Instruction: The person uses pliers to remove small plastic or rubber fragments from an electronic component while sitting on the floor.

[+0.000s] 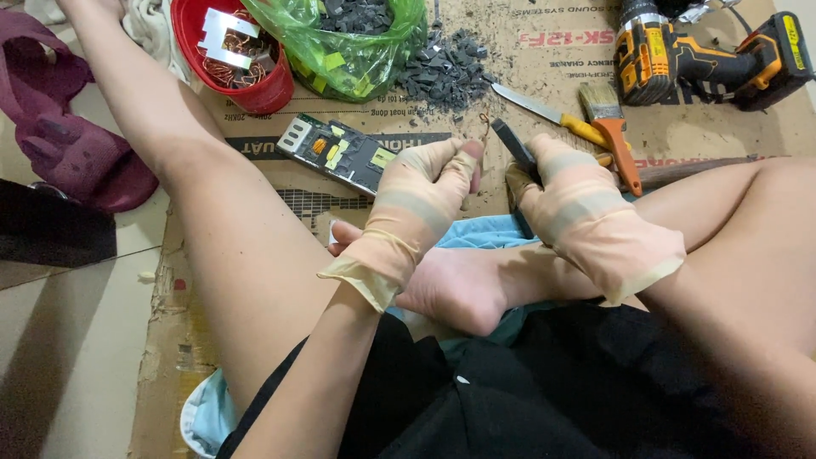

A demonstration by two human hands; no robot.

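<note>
Both my hands wear thin beige gloves. My left hand (421, 200) pinches a thin copper wire (484, 127) between thumb and fingers, the wire curling up above the fingertips. My right hand (578, 204) grips dark pliers (512, 144), whose jaws point up toward the wire. Both hands hover above my crossed bare legs and foot, over a sheet of cardboard (442, 93) on the floor.
On the cardboard lie a green circuit board (336, 153), a pile of dark grey chips (446, 72), a knife (548, 110), a paintbrush (608, 119) and a yellow-black cordless drill (705, 55). A red tub (234, 51) holds copper wire and metal pieces beside a green plastic bag (348, 38). Purple slippers (68, 144) lie left.
</note>
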